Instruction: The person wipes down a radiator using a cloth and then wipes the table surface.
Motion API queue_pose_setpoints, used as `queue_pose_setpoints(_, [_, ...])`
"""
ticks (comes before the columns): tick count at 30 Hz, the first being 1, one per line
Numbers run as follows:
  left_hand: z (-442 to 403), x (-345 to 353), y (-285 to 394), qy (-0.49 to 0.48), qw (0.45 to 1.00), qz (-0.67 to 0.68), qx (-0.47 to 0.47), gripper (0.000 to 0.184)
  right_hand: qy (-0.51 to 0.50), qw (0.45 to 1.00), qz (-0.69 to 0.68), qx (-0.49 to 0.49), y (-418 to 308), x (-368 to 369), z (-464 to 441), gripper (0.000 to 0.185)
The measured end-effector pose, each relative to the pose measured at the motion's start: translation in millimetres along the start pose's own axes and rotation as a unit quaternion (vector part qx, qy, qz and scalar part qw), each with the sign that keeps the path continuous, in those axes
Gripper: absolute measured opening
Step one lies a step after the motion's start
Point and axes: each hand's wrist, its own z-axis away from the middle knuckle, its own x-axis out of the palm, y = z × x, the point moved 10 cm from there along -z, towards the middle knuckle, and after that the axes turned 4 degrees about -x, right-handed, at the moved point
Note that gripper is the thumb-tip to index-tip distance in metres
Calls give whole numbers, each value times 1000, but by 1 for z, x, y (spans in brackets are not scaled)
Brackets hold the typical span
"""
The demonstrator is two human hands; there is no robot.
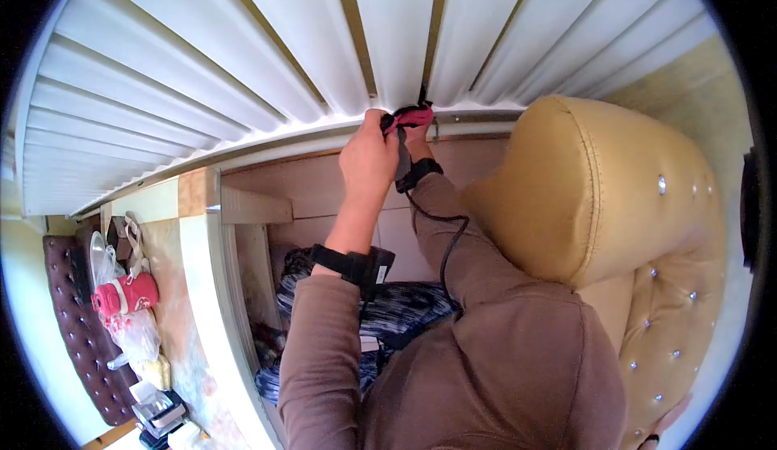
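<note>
The left hand point(368, 163) and the right hand point(418, 144) are close together, both with fingers curled on a small dark pink and black object point(416, 116); its exact shape is too small to tell. It lies at the lower edge of a white slatted panel point(396, 37). Black straps circle both wrists, and a thin black cable point(447, 257) runs down from near the right wrist. Just right of the right arm bulges a padded, gold-coloured armchair point(558, 199) with shiny studs. To the left, a marbled desk point(174, 280) carries a red-pink container point(128, 294) and a clear plastic bag point(137, 333), beside a dark brown studded seat point(77, 320).
</note>
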Motion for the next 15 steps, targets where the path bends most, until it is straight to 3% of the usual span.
queue_pose_setpoints(15, [-7,9,-7,-16,1000,-25,-11,28,114,991,34,68,4,-20,17,28])
